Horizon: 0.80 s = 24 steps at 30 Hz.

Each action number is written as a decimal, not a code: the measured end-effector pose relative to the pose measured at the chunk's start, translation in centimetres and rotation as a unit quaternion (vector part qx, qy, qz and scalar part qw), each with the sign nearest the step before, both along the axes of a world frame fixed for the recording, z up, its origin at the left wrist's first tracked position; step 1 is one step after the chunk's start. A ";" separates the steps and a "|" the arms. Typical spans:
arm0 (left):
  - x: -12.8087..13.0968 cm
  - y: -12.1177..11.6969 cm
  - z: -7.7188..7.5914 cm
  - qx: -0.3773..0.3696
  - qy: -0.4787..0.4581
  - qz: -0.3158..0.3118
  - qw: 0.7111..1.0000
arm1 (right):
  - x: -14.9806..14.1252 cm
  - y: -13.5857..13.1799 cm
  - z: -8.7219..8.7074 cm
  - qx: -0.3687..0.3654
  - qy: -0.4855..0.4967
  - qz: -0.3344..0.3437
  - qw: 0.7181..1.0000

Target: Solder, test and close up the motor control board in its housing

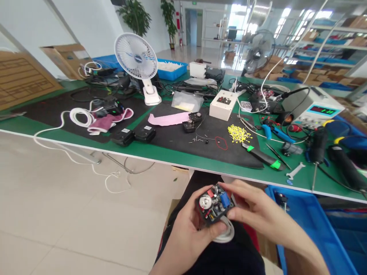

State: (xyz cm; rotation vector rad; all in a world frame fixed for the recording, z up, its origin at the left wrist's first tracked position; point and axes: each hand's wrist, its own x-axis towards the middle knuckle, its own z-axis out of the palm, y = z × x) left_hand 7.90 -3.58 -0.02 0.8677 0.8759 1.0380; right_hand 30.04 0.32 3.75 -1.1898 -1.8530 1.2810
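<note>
Over my lap I hold a small black electronic device (215, 204) with its inside exposed: a round silver part, a blue block, a red piece and thin wires show. My left hand (190, 225) wraps its left side and lower edge, thumb along the bottom. On the other side my right hand (249, 204) grips the right edge between thumb and fingers. A coiled white cable (226, 232) hangs beneath the device. Up on the table, nearest the hands, lie a utility knife (262, 156) with green ends and a pile of yellow-capped small parts (239, 133).
A green table (172, 152) with black mats spans the view. On it stand a white fan (137, 57), black cases (145, 133), a beige box (223, 105) and a power supply (312, 107). Right lie an open-end wrench (296, 170) and an electric screwdriver (317, 147). A blue bin (318, 217) sits below.
</note>
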 end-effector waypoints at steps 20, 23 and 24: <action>-1.5 0.3 -0.7 -0.054 -0.016 0.166 0.985 | -6.1 16.0 -5.2 0.176 -0.169 -0.216 0.946; -1.6 0.1 -0.6 -0.041 -0.032 0.151 0.987 | -5.5 10.9 -3.3 0.145 -0.105 -0.218 0.959; -1.5 0.0 -0.5 -0.034 -0.038 0.143 0.988 | -5.2 8.6 -2.6 0.132 -0.088 -0.215 0.964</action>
